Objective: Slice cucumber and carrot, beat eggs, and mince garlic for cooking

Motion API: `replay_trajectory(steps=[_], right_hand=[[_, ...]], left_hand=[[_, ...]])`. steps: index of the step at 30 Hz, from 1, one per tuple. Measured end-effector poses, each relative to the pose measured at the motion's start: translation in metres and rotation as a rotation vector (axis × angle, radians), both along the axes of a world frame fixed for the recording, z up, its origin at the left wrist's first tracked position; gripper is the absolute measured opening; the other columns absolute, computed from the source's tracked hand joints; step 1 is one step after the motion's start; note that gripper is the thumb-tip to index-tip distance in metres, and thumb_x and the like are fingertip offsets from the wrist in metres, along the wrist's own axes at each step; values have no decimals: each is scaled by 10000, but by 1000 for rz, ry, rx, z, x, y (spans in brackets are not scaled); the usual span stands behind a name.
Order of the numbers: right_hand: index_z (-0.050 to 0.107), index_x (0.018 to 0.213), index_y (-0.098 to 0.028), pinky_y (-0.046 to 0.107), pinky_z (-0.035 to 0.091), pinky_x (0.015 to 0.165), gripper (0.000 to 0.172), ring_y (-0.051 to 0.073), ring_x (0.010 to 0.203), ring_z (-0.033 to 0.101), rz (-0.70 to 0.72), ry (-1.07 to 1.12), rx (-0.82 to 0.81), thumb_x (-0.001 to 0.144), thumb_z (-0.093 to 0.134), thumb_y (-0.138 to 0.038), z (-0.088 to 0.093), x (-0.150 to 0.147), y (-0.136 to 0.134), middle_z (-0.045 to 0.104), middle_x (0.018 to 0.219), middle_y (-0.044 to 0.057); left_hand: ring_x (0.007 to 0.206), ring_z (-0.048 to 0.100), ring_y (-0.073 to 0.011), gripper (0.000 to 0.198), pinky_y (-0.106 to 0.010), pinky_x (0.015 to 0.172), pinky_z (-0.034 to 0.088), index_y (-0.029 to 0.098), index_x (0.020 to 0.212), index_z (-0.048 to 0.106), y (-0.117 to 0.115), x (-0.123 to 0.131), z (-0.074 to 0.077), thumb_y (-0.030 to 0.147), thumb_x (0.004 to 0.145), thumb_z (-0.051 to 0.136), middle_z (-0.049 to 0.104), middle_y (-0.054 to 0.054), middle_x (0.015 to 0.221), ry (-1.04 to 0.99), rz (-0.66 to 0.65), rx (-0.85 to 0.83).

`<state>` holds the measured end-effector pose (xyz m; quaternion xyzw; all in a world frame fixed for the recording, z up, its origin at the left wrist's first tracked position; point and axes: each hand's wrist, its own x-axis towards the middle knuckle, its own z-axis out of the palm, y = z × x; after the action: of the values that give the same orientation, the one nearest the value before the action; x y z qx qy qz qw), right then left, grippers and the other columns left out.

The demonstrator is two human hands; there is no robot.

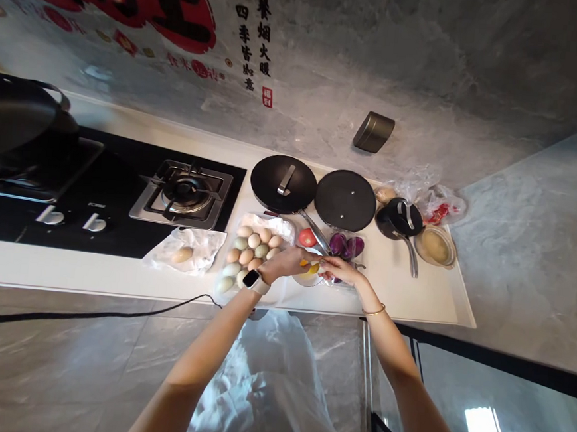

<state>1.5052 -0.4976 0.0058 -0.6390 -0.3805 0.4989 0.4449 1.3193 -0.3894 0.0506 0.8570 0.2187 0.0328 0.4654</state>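
Note:
My left hand (287, 262) and my right hand (341, 270) meet with fingertips together over a clear bowl (308, 282). Their fingers are bent around a small pale piece that looks like a cracked eggshell, mostly hidden. Yellow egg yolk (313, 269) shows below the fingers, in the bowl. A tray of eggs (254, 240), brown and pale green, lies beside my left hand and partly under that wrist. Just behind the bowl sits a red tomato (307, 237). Purple onions (346, 246) in clear wrapping lie right behind my right hand.
Behind are a lidded black pan (284, 184), its handle pointing toward my hands, and a round black pan (345, 200). A small lidded pot (399, 218) stands right. One egg (183, 255) lies on white paper (206, 248) near the gas burner (186, 193). A black cable (111, 313) hangs in front.

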Motion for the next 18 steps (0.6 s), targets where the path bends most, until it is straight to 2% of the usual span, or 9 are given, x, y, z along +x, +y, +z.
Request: replay_trajectory(steps=[4,7,11,15,18], right_hand=[[594,1218,-161,416,559,850,344,222,1010,641,19,-3,-3,944,607,-368,-3,4,5,621,1205,79],[672,1087,-140,313,555,703,329,161,780,654,47,4,-15,906,631,-413,-2,10,12,699,961,36],[726,930,-137,234,485,534,282,118,569,572,145,-25,17,809,701,-391,8,21,24,673,661,-12],[730,1004,-132,228,454,485,354,106,502,518,347,8,22,787,709,-411,25,29,32,634,612,-24],[702,1097,-148,231,452,508,407,100,517,504,383,49,34,830,658,-453,36,30,32,620,654,-22]], left_hand=[[1068,653,-248,465,-371,951,494,242,1198,687,0,1,-4,41,826,492,730,-7,1156,19,20,-31],[1096,647,-245,424,-356,973,489,207,1160,703,3,1,-8,39,826,503,748,-29,1105,3,30,-5],[1041,675,-192,453,-327,997,486,220,1222,663,7,0,-9,51,831,509,745,-11,1114,-136,11,46],[1040,685,-185,397,-317,968,518,232,1267,632,9,-3,-6,171,887,537,717,-19,1189,-203,88,72],[1087,672,-202,361,-324,967,526,224,1253,641,7,-7,-5,249,902,560,692,-30,1243,-240,171,105]])
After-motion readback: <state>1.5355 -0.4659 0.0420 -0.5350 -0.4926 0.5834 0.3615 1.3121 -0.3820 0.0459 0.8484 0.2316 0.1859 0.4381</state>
